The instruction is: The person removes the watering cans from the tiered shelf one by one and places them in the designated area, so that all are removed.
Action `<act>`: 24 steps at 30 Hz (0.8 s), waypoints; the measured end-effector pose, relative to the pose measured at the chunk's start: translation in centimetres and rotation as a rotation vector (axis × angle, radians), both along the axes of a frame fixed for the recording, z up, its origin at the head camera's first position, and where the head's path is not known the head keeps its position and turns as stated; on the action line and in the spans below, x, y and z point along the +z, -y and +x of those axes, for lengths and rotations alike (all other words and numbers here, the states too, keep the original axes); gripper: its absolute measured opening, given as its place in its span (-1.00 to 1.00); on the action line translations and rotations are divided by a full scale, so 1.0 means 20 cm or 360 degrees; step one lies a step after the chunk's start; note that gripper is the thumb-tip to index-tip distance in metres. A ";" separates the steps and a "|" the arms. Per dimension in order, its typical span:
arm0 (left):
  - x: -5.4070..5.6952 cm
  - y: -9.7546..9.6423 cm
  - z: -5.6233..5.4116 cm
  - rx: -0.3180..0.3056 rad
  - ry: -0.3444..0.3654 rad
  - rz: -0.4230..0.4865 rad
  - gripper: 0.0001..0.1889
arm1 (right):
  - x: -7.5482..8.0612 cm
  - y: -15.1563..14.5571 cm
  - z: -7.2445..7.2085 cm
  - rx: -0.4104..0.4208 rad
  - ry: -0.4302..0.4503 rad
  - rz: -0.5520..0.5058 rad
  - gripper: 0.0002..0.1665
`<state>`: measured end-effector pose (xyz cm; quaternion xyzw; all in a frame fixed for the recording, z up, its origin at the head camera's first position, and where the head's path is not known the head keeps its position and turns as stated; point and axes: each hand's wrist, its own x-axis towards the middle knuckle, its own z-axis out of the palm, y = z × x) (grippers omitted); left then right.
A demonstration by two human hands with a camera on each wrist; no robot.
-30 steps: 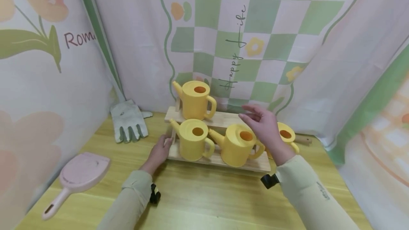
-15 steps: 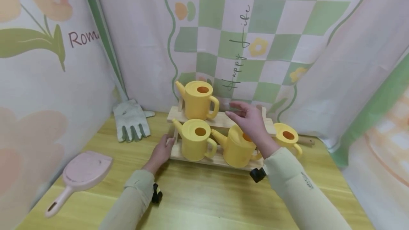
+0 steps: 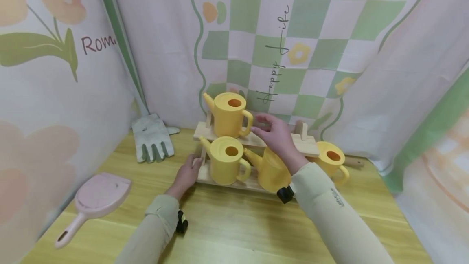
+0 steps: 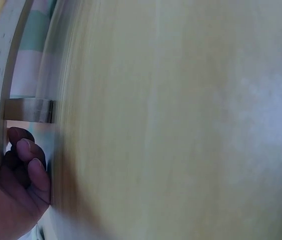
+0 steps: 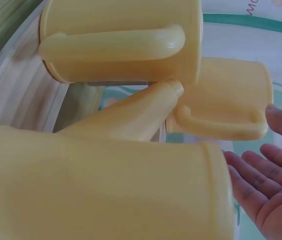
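Observation:
A two-tier wooden shelf (image 3: 305, 146) stands on the table with yellow watering cans on it. One watering can (image 3: 229, 115) is on the upper tier. On the lower tier are a left watering can (image 3: 223, 166) and a right watering can (image 3: 271, 172), partly hidden by my right arm. My left hand (image 3: 187, 173) grips the shelf's left end; in the left wrist view its fingers (image 4: 31, 150) curl beneath the board. My right hand (image 3: 276, 135) is raised over the upper tier, thumb and fingers apart, fingertips right at the upper can's handle (image 5: 220, 125), holding nothing.
Another yellow watering can (image 3: 329, 160) stands right of the shelf, in front of a wooden stick (image 3: 353, 162). A work glove (image 3: 152, 137) lies at the back left, a pink dustpan (image 3: 100, 194) at the front left. Printed curtains (image 3: 165, 52) close off the back and sides.
My right hand has moved left across the upper tier to the upper watering can's handle. My left hand keeps its grip on the shelf. The head view has shifted slightly.

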<state>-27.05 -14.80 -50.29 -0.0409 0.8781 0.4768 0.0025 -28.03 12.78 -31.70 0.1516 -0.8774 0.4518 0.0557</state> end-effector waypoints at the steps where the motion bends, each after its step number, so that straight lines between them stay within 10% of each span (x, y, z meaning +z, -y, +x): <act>1: 0.00 0.00 0.00 0.0000 -0.0003 -0.0001 -0.44 | 0.00 0.00 -0.01 0.0003 0.0002 0.0007 -0.43; 24: 0.01 -0.01 0.01 0.0010 0.0018 0.0008 -0.45 | -0.04 0.10 -0.08 -0.0071 -0.0067 0.0182 -0.65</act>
